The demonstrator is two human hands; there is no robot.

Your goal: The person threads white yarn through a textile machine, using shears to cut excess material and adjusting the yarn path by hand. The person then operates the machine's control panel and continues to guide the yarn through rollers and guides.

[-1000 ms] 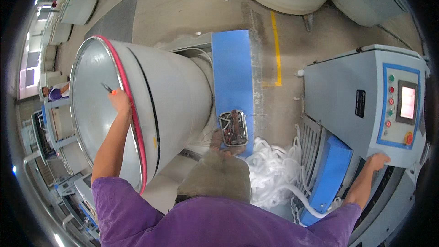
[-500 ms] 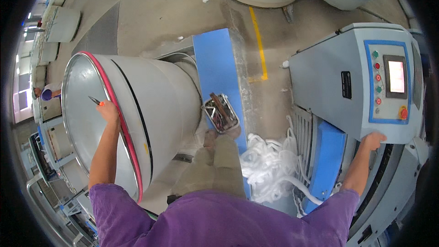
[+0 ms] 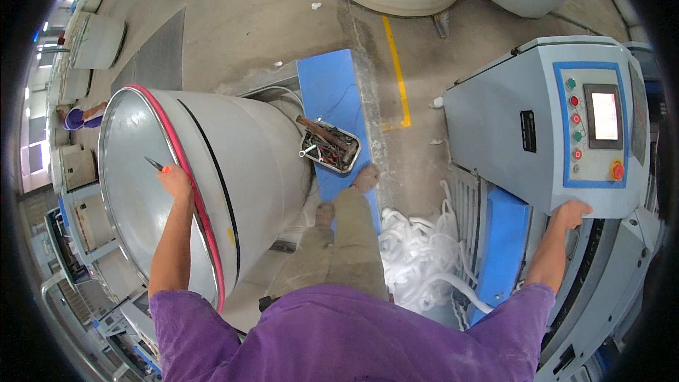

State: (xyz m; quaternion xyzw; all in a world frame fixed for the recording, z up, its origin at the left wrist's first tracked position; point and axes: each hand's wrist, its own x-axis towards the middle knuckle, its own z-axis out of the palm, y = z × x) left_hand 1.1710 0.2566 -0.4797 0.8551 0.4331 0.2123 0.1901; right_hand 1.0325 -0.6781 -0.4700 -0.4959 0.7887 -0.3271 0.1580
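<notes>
Left hand (image 3: 177, 182) clenched on 1 orange-handled pointed tool (image 3: 155, 164), tip jutting up-left over the drum's metal face (image 3: 134, 198); a loose grip could drop it. Right hand (image 3: 568, 215) at lower edge of control cabinet (image 3: 488, 110), grip can't tell. Foot (image 3: 365, 178) just beside tool tray (image 3: 358, 153); misstep could knock it.

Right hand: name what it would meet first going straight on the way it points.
Most likely the grey control cabinet: the right hand lies at its lower edge, seemingly touching it, though depth is unclear.
</notes>
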